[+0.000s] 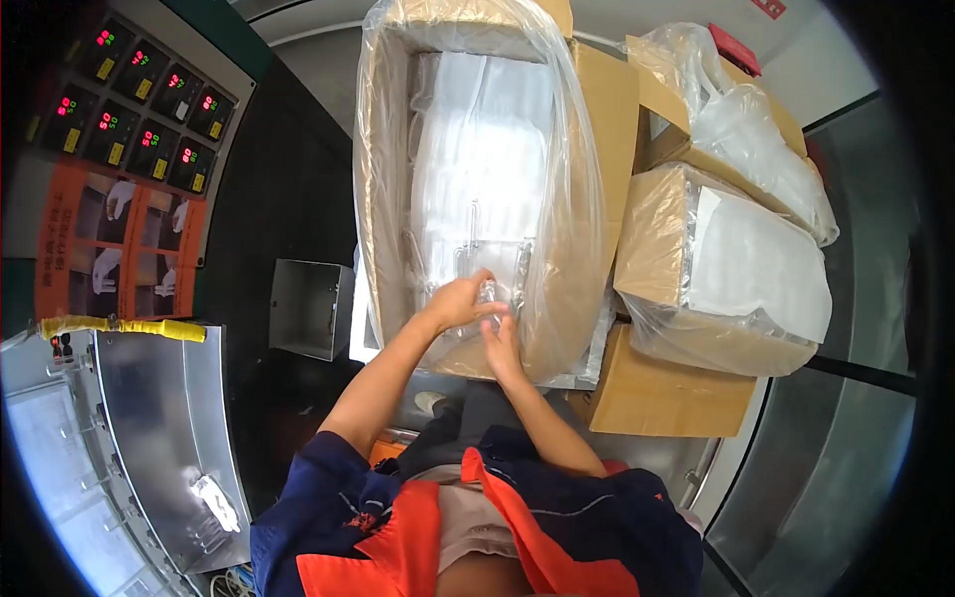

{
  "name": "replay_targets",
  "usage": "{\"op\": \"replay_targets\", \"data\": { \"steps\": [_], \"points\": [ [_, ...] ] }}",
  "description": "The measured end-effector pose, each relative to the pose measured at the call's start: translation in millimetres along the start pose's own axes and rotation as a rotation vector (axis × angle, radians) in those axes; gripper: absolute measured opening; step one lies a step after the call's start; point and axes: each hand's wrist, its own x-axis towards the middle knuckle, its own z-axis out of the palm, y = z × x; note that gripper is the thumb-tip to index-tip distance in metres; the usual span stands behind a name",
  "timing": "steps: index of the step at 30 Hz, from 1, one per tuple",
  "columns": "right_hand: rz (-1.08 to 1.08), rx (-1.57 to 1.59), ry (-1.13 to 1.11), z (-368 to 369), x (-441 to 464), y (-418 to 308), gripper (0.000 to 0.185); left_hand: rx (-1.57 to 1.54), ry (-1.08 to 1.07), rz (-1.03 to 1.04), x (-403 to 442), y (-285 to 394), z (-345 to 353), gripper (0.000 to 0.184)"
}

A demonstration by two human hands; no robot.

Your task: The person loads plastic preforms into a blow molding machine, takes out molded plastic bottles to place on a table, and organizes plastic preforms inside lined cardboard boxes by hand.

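Note:
Both hands are inside the near end of a large open cardboard box (617, 149) lined with clear plastic film (587, 189). A white sheet (484, 129) lies over most of the contents. Between the fingers of my left hand (463, 301) and my right hand (499, 343) is a small clear plastic piece (487, 293), its outline hard to make out. The left hand's fingers are bent around its upper side, and the right hand's fingers touch it from below. Other clear pieces (525, 261) show near the sheet's lower edge.
At the right stand a film-wrapped carton (652, 234) with a white sheet, another open carton (662, 99) and a closed brown carton (668, 388). Left are a small metal bin (310, 308), a metal chute (164, 398) and a panel of digital displays (144, 75).

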Motion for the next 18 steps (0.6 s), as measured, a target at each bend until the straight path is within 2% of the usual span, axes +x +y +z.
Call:
{"op": "replay_targets", "data": {
  "steps": [3, 6, 9, 12, 15, 18],
  "points": [
    [0.085, -0.111, -0.122, 4, 10, 3, 0.05, -0.195, -0.013, -0.085, 0, -8, 11, 0.036],
    [-0.002, -0.346, -0.224, 1, 10, 14, 0.051, -0.02, 0.028, 0.047, -4, -34, 26, 0.03],
    [-0.263, -0.581, 0.159, -6, 11, -27, 0.048, -0.041, 0.184, 0.016, -16, -35, 32, 0.031],
    [-0.126, -0.853, 0.042, -2, 33, -42, 0.045, 0.054, 0.311, -0.149, -19, -20, 29, 0.031],
    [-0.005, -1.057, -0.01, 11, 55, -33, 0.034, 0.141, 0.372, -0.206, -17, -20, 34, 0.035],
    [0.048, -1.453, -0.253, 14, 59, -37, 0.027, 0.052, 0.341, -0.222, -16, -23, 28, 0.039]
  ]
}}
